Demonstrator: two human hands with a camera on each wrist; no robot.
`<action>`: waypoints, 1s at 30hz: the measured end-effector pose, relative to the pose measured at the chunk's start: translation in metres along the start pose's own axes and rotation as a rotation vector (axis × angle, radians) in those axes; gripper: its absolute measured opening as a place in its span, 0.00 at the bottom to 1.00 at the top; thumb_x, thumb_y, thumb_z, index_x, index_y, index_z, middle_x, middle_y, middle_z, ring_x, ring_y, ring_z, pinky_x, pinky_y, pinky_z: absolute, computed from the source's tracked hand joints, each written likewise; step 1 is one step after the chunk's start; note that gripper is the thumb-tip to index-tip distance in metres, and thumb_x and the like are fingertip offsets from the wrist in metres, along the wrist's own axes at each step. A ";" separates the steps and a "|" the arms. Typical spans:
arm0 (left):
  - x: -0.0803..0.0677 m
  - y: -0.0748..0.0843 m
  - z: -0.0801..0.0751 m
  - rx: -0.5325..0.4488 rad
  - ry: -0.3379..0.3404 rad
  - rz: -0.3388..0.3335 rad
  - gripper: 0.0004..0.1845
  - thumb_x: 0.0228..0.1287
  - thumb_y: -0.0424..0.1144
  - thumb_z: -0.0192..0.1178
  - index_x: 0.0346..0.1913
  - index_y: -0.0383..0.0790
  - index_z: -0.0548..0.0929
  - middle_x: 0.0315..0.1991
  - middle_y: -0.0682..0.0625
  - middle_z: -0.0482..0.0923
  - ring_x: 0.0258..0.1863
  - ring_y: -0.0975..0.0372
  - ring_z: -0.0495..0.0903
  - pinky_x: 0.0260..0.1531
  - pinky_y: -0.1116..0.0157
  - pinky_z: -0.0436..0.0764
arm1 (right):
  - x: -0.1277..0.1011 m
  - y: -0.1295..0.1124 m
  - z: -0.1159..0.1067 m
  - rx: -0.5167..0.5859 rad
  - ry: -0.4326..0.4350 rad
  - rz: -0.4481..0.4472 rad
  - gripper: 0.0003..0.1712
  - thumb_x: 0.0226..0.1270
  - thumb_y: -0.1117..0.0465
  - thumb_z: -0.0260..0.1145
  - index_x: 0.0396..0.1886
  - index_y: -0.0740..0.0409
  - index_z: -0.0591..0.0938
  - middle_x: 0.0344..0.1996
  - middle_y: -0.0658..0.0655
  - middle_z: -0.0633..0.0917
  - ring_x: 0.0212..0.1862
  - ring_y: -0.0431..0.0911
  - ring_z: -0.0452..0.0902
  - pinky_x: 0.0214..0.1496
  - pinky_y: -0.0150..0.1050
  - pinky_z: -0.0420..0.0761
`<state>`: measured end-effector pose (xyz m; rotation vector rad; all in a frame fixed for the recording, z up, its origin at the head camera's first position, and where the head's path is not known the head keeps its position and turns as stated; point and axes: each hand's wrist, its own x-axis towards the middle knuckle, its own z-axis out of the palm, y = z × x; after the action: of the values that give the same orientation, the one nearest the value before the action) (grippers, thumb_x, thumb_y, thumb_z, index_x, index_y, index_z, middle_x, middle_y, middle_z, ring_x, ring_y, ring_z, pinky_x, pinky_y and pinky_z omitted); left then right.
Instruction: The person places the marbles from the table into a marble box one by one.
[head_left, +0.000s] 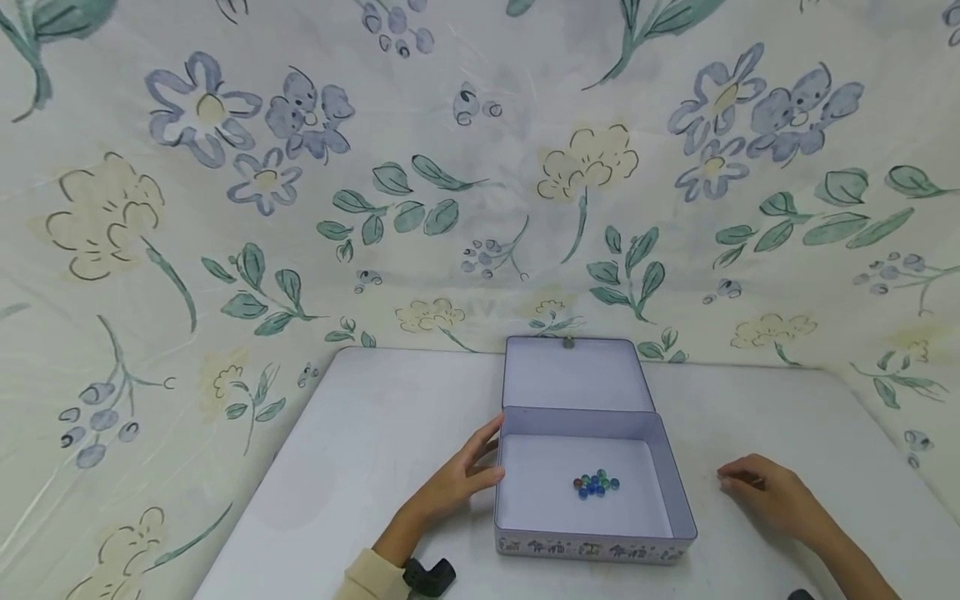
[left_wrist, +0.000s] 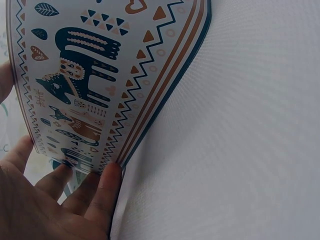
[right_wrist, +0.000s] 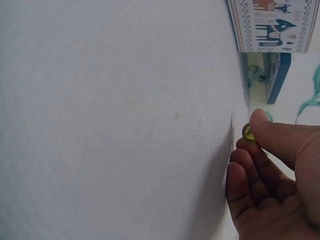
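Pinching a yellow marble (right_wrist: 248,132) on the worktop (head_left: 375,442) just right of the open tin (head_left: 678,500), right hand (head_left: 772,496) needs a firm grip w/ left hand (head_left: 457,483), fingers straight, steadying the tin.

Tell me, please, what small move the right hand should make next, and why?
Probably carry the yellow marble left, over the tin's open tray, and release it. The right hand pinches that marble at the table, apart from the tin, while a cluster of marbles already lies inside and the left hand rests against the tin's left wall.
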<state>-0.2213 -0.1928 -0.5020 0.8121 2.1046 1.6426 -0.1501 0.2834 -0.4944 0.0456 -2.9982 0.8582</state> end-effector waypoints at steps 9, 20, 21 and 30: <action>0.000 0.000 0.001 -0.002 0.001 -0.008 0.41 0.74 0.41 0.55 0.81 0.52 0.46 0.82 0.45 0.40 0.78 0.39 0.51 0.71 0.39 0.64 | 0.001 -0.004 -0.001 0.041 -0.008 -0.034 0.07 0.66 0.61 0.69 0.42 0.57 0.86 0.40 0.53 0.88 0.37 0.26 0.77 0.37 0.28 0.82; 0.000 -0.004 0.002 -0.007 0.002 -0.021 0.40 0.74 0.42 0.55 0.81 0.54 0.45 0.82 0.45 0.39 0.78 0.38 0.50 0.71 0.38 0.63 | 0.006 -0.017 -0.012 0.094 0.032 -0.127 0.08 0.69 0.60 0.67 0.43 0.56 0.86 0.39 0.52 0.89 0.37 0.25 0.76 0.37 0.28 0.82; 0.000 -0.004 0.002 -0.006 0.004 -0.022 0.40 0.74 0.42 0.55 0.81 0.54 0.45 0.82 0.45 0.39 0.78 0.38 0.50 0.71 0.38 0.63 | 0.007 -0.020 -0.014 0.106 0.040 -0.149 0.08 0.69 0.60 0.67 0.43 0.57 0.87 0.39 0.52 0.89 0.37 0.25 0.77 0.36 0.29 0.82; -0.001 0.001 0.001 0.001 0.007 -0.017 0.40 0.74 0.41 0.55 0.81 0.54 0.46 0.82 0.44 0.40 0.78 0.38 0.50 0.70 0.38 0.64 | 0.023 -0.052 -0.027 0.127 0.043 -0.286 0.07 0.70 0.61 0.66 0.45 0.54 0.86 0.40 0.51 0.88 0.39 0.27 0.78 0.36 0.29 0.83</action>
<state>-0.2203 -0.1925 -0.5013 0.7876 2.1112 1.6390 -0.1706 0.2537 -0.4431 0.4399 -2.7973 0.9967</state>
